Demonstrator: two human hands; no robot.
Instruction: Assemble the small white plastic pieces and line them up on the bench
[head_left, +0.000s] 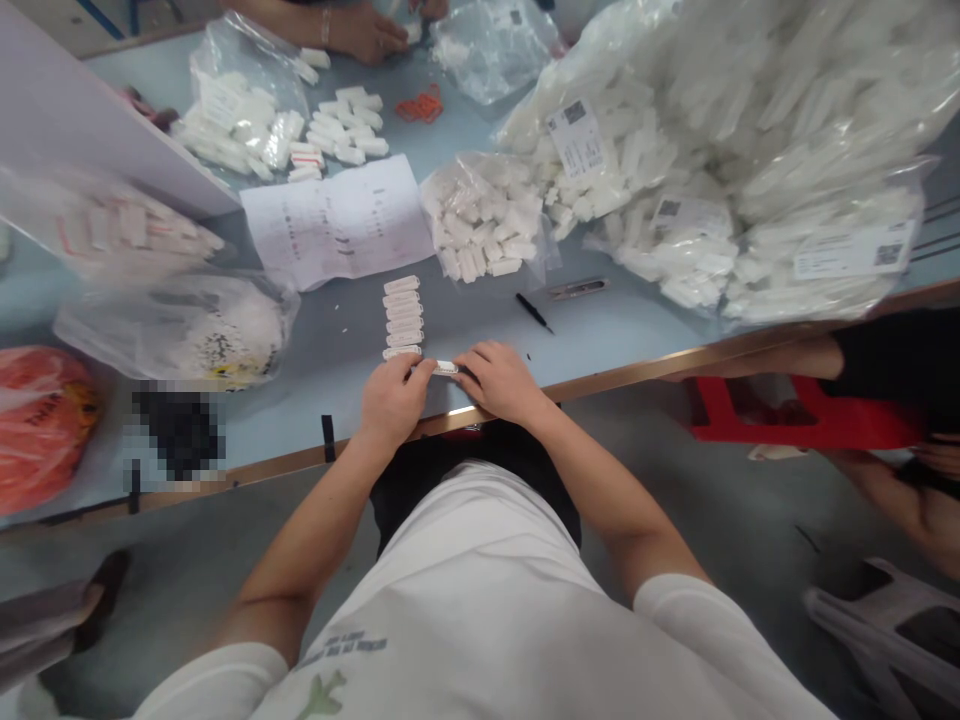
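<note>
My left hand point(394, 398) and right hand point(499, 382) grip a small white piece point(446, 368) between their fingertips, near the table's point(472, 315) front edge, beside a column of white pieces point(403, 318). Beyond, a clear bag point(487, 215) is packed with white parts; rightward, a huge labelled bag point(637, 125) bulges with more.

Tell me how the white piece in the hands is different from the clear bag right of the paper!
The white piece is small; the bag is much bigger. The white piece is between the left hand and right hand; no hand touches the bag. The white piece is just one; the bag holds many. Both show white.
</note>
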